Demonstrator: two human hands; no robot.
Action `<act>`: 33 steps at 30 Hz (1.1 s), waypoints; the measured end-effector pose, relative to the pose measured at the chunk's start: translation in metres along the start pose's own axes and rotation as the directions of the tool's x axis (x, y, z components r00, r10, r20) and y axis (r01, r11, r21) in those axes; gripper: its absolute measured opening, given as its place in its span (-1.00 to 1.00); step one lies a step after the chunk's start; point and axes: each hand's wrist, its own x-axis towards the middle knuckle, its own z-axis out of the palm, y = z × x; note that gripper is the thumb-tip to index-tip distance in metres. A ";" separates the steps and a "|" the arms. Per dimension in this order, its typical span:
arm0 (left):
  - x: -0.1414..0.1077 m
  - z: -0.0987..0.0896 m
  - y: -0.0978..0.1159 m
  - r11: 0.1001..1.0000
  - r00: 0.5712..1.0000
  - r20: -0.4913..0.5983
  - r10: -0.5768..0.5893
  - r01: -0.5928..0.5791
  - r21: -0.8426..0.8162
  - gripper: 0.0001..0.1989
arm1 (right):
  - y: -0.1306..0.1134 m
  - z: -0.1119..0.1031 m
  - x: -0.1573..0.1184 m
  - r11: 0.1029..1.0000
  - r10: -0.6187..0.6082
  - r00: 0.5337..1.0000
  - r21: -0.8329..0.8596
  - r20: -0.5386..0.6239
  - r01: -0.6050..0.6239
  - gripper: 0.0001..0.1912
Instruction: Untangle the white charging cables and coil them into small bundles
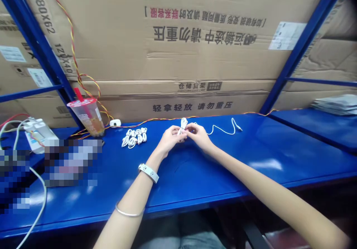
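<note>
The left hand and right hand are together above a blue steel shelf, their fingers pinching a looped white cable upright between them, its thin tail curling off to the right and ending in a small plug. Near the hands, to the left, lies a heap of coiled white cables (each wound into a small loop). A white wristband and a silver bangle circle the left arm. Farther left stands a plastic drink cup with a red straw, before stacked cardboard cartons.
</note>
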 end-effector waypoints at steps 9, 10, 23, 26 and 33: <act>0.000 -0.005 -0.001 0.999 0.996 0.084 -0.013 0.016 -0.033 -0.64 | -0.007 -0.003 0.000 0.995 -0.039 0.999 -0.085 0.025 0.041 -0.75; 0.000 -0.005 -0.001 0.999 0.996 0.092 -0.012 0.015 -0.033 -0.63 | -0.007 -0.004 0.000 0.996 -0.036 0.999 -0.083 0.029 0.039 -0.75; 0.000 0.005 0.003 0.968 0.992 0.021 -0.124 0.125 -0.217 -0.82 | -0.009 -0.003 -0.002 0.950 -0.044 0.999 -0.308 0.017 0.047 -0.85; 0.001 0.005 0.003 0.979 0.994 -0.029 -0.110 0.103 -0.179 -0.70 | -0.012 -0.002 -0.003 0.941 -0.063 0.998 -0.331 0.019 0.066 -0.87; 0.000 0.006 0.011 0.954 0.985 -0.173 0.010 -0.061 -0.294 -0.71 | -0.008 -0.005 0.000 0.935 -0.075 0.996 -0.351 -0.048 0.054 -0.87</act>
